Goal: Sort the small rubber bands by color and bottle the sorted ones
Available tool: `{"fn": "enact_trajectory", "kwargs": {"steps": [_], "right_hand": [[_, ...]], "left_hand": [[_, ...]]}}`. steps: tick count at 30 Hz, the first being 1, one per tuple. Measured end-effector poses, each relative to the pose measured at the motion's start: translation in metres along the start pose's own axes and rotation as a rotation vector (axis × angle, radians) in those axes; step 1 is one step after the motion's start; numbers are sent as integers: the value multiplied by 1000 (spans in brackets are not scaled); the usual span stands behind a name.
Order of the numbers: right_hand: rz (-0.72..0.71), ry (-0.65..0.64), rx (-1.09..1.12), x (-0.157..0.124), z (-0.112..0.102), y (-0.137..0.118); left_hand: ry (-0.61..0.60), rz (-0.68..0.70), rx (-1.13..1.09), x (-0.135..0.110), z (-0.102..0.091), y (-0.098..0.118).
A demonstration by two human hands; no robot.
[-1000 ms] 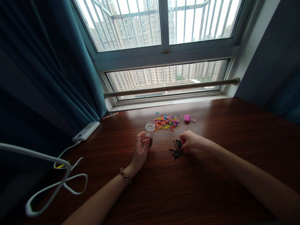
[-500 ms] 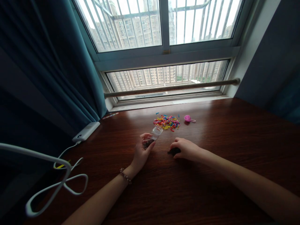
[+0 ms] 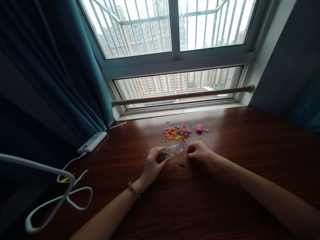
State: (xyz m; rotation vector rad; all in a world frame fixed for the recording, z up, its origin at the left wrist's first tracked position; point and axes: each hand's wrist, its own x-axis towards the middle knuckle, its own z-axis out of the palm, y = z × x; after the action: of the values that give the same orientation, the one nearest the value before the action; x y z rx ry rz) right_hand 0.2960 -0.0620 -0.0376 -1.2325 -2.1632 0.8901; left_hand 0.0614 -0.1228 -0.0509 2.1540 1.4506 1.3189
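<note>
My left hand (image 3: 155, 161) is closed around a clear bottle (image 3: 175, 150), which lies tipped almost level with its open mouth to the right. Dark bits (image 3: 161, 157) fill the bottle's lower end, between my thumb and fingers. Just right of the mouth, my right hand (image 3: 200, 151) pinches a few dark bits too small to name; its fingers partly hide them. On the wood below lies a loose dark scrap (image 3: 181, 165). Beyond both hands is a pile of colourful little rubber-band-like pieces (image 3: 177, 132). A pink scoop (image 3: 199, 127) rests to the right of that pile.
The brown wooden table (image 3: 240, 140) runs back to a barred window (image 3: 175, 83) with a rail across it. At the left, a white power bank (image 3: 92, 142) has a white cable (image 3: 82, 188) looping beside a blue curtain (image 3: 82, 83).
The bottle has tipped further toward level, its mouth swinging right and down. My right hand has moved up and slightly right, and a dark scrap now lies on the table below it.
</note>
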Motion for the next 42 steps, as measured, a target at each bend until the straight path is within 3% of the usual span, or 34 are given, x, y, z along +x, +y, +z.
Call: {"fn": "enact_trajectory", "kwargs": {"steps": [4,7,13,18,24,29,35,42], "right_hand": [[95,90,437,2,-8,-10],[71,125,602,-2,-7,-23],[-22,313,470,-12,6,-32],[-91,362,358,-17,11,-35],[38,351,361,-20,15,-38],[38,410,235,-15,18,-29],[124,312,93,-9,16,-19],[38,170,404,-8,7,-29]], "left_hand": [[-29,31,70,1,-1,0],[-55,51,97,1,-1,1],[-79,89,91,0,0,3],[-68,123,93,0,-1,4],[-57,208,175,0,-2,5],[-48,261,222,-2,-3,4],[-31,289,275,-3,-3,3],[4,230,254,-1,-4,1]]}}
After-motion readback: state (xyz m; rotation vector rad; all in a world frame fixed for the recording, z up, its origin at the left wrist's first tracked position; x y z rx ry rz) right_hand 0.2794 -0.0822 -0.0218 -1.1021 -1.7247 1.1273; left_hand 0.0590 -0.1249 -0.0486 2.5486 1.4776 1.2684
